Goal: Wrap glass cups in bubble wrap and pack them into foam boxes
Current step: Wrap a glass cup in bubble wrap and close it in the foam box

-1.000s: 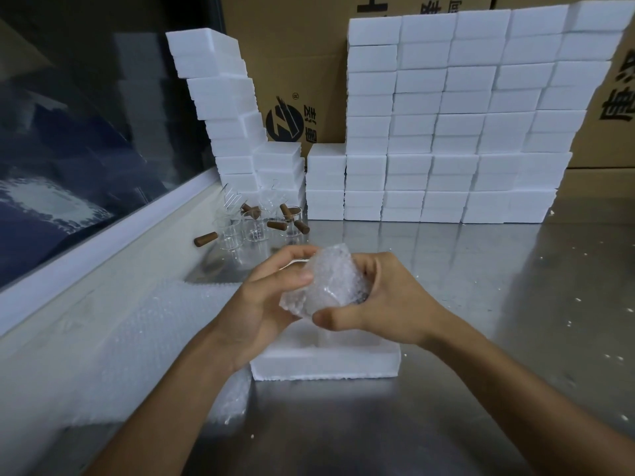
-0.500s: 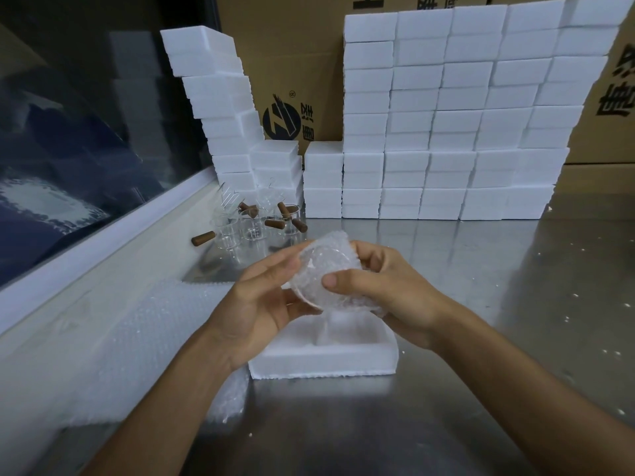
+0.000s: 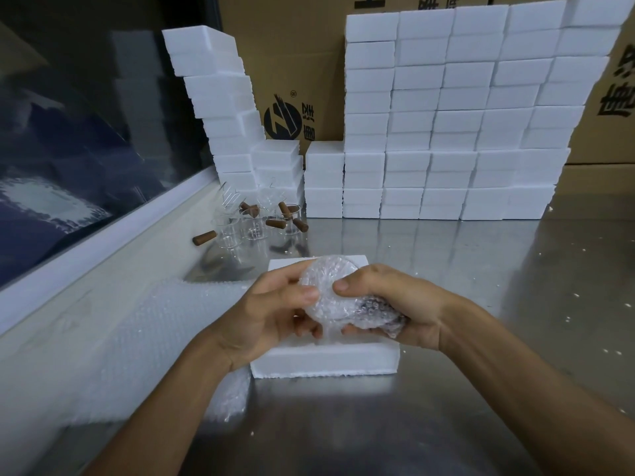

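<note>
Your left hand (image 3: 275,310) is cupping the wrapped cup (image 3: 330,290), fingers curled round its left side; your right hand (image 3: 388,304) is gripping its right end. The bundle's long axis is running between your fingers, directly above the open foam box (image 3: 326,364) on the desk (image 3: 481,269).

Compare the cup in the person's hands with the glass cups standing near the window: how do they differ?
The held cup is covered in bubble wrap; the standing cups are bare clear glass. The held cup is gripped by the left hand and right hand above the open foam box; the standing cups rest on the steel table, brown handles showing.
</note>
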`<action>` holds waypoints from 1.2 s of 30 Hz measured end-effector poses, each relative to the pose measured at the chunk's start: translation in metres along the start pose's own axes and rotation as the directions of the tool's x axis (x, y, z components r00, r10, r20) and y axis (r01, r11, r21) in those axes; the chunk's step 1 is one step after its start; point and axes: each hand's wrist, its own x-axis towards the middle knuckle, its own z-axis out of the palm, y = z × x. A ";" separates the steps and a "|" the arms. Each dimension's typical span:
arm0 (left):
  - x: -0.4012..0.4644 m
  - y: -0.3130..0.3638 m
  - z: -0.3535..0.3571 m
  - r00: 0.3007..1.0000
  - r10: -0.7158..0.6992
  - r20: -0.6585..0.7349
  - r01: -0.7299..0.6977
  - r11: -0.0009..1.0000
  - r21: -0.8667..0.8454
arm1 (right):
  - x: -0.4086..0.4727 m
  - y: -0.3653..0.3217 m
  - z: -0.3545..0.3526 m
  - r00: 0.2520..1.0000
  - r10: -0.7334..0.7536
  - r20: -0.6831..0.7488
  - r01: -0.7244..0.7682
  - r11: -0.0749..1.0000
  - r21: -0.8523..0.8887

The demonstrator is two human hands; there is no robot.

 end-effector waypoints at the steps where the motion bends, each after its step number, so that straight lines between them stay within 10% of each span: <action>1: 0.000 0.000 -0.001 1.000 -0.002 0.005 0.002 1.000 0.012 | -0.001 -0.001 0.000 1.000 -0.003 0.002 0.003 1.000 -0.010; 16: 0.000 -0.007 -0.016 0.994 0.107 -0.013 -0.106 0.993 0.052 | -0.001 -0.005 -0.009 0.950 -0.302 -0.080 0.254 0.895 -0.366; 25: 0.007 -0.014 -0.018 0.942 0.244 -0.228 -0.172 0.939 0.297 | -0.004 -0.012 -0.014 0.941 -0.259 -0.217 0.159 0.907 -0.390; 36: 0.009 -0.027 -0.021 0.782 0.618 -0.082 -0.227 0.405 0.886 | -0.004 -0.015 -0.023 0.856 -0.288 -0.429 0.181 0.945 -0.274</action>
